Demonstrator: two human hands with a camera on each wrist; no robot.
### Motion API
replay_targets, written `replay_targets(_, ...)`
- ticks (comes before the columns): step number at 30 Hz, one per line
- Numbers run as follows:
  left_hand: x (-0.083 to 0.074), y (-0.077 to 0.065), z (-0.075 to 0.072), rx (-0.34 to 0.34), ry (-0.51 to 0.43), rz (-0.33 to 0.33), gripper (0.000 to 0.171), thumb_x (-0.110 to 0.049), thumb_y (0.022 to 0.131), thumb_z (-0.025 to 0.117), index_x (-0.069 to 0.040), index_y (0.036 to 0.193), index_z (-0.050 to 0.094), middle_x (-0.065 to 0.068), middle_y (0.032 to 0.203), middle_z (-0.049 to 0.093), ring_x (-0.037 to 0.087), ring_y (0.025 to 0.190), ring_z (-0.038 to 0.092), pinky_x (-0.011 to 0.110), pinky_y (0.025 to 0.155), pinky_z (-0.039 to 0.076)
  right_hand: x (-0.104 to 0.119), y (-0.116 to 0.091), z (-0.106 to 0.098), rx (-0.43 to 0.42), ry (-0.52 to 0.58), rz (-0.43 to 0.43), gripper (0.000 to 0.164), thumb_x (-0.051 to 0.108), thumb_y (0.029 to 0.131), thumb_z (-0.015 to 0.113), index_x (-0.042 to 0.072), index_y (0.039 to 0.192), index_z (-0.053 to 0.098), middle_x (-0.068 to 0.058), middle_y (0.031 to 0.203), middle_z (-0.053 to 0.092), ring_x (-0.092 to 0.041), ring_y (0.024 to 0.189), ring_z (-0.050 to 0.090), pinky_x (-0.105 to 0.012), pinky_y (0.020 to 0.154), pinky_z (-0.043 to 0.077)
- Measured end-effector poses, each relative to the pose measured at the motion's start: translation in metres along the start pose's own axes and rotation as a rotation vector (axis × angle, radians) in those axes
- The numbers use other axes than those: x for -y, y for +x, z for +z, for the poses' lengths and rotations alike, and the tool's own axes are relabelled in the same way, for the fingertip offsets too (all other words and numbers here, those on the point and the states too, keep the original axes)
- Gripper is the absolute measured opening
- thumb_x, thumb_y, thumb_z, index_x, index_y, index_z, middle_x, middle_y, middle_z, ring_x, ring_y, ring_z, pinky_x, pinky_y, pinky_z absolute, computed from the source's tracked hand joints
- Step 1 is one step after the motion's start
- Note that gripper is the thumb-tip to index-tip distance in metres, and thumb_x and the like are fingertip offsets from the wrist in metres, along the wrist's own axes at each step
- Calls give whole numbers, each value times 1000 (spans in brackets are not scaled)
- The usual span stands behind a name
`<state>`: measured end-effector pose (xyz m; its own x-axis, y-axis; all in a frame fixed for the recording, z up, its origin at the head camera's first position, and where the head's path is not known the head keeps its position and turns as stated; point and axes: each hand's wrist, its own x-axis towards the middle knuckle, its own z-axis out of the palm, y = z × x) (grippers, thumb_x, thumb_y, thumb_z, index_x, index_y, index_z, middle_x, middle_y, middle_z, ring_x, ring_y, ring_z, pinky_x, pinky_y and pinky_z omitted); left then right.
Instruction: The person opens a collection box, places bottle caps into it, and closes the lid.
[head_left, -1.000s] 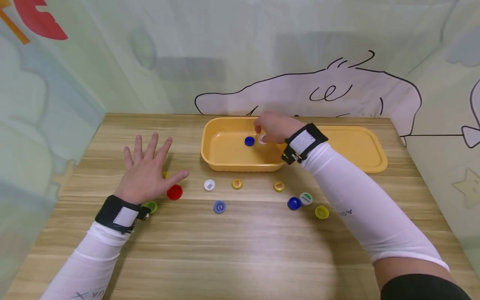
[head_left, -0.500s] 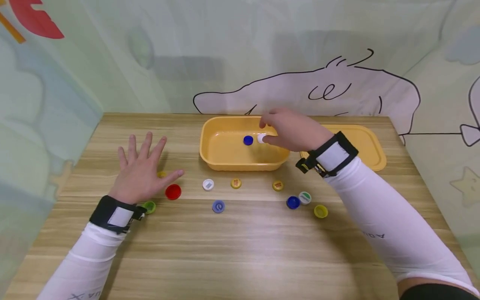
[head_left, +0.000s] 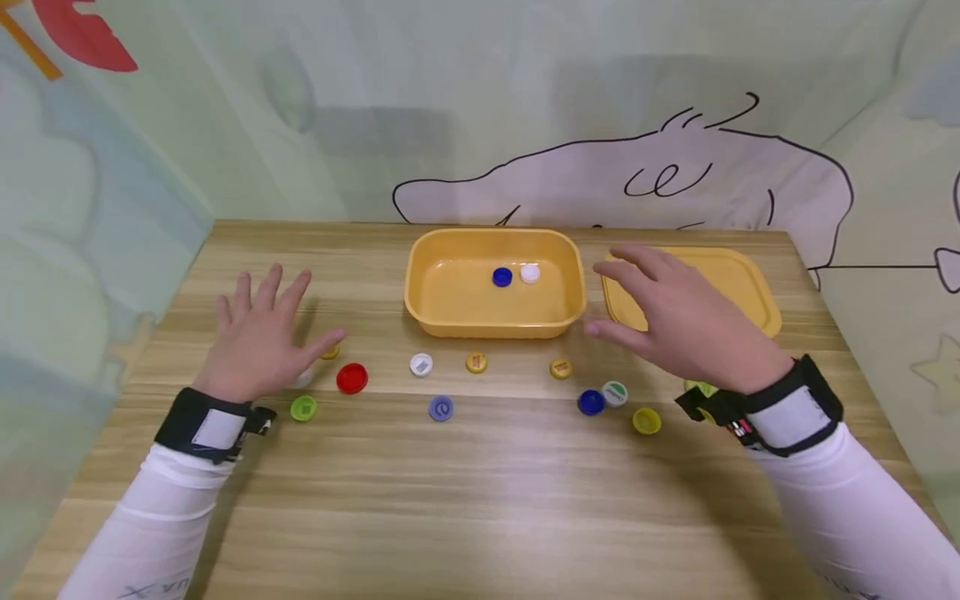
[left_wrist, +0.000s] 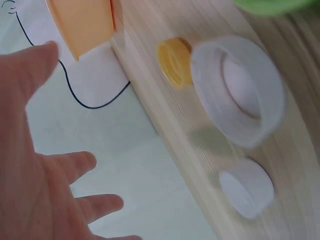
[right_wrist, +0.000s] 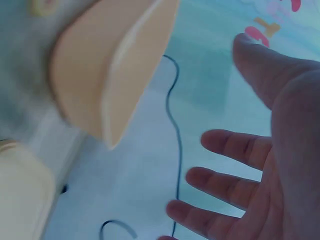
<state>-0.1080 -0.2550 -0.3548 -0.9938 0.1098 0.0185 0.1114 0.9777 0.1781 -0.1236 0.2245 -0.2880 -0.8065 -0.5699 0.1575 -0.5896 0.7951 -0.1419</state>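
Site type: screened tabletop station; wider room not identifiable. Indicators: 1 wood-grain tabletop [head_left: 480, 500], bounded on 3 sides by cartoon-printed wall covering [head_left: 480, 100] with a line-drawn figure [head_left: 585, 179].

The head view looks forward and down over the surface [head_left: 480, 492] toward the wall [head_left: 480, 83]. The 2 wrist views are closer and tilted — 1 past the left hand [left_wrist: 25, 165], 1 past the right hand [right_wrist: 290, 145] — and all 3 share the tub [head_left: 465, 300].
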Motion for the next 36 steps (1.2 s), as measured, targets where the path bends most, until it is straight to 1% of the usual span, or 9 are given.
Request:
replay_targets(2,4,-3,-1,5,-21,-4,98,-73,86,50,-9,155,25,32,155,15,62,137,3,77,102,3,-4,-13,4,-17,-12,3,79,60,87,63,10,145,45,-21,150,36,-44,135,35,-63,104,31)
replay_targets(5,9,-7,-1,14,-26,8,95,-71,86,54,-2,149,36,34,149,28,62,132,21,76,101,16,-8,-31,12,-9,-29,33,86,62,87,62,15,152,34,-19,157,25,-45,142,21,-66,108,22)
replay_targets(8,11,-9,2,20,-22,49,88,-63,86,61,1,142,44,33,140,42,57,124,37,72,98,28,-10,-47,21,14,-38,85,91,64,87,60,20,157,23,-16,161,13,-43,146,6,-67,110,11)
replay_targets(11,10,-9,7,26,-26,83,80,-52,84,70,2,139,48,30,133,50,53,118,46,66,96,37,-11,-58,30,33,-46,123,93,66,87,58,25,158,15,-11,163,4,-39,147,-4,-66,111,3)
replay_targets(16,7,-8,14,24,-26,103,73,-40,81,78,1,136,53,27,128,54,48,114,52,62,93,42,-11,-69,49,65,-72,159,94,71,86,54,30,158,11,-6,164,-2,-34,147,-12,-65,111,-1)
replay_targets(21,2,-4,20,16,-31,160,64,-31,81,81,2,130,57,25,120,59,43,109,55,58,93,43,-12,-76,67,81,-95,164,94,75,85,51,29,158,14,-7,164,0,-32,147,-15,-66,110,-1)
replay_targets(24,0,-2,24,34,-47,179,55,-25,82,80,2,126,61,22,114,62,39,102,58,54,90,46,-12,-80,74,85,-99,164,95,76,84,50,28,158,14,-7,164,1,-32,147,-15,-65,111,-4)
replay_targets(30,-4,0,28,84,-78,167,39,-17,85,77,0,118,66,16,107,65,31,92,59,49,85,51,-14,-84,81,86,-113,168,96,76,85,50,28,159,10,-8,164,-1,-31,146,-18,-62,111,-9)
replay_targets(36,-9,1,22,110,-107,147,32,-13,88,74,1,116,66,16,106,62,30,90,59,49,84,52,-12,-87,81,81,-92,166,96,76,84,50,27,158,14,-9,164,2,-34,147,-14,-65,111,-5)
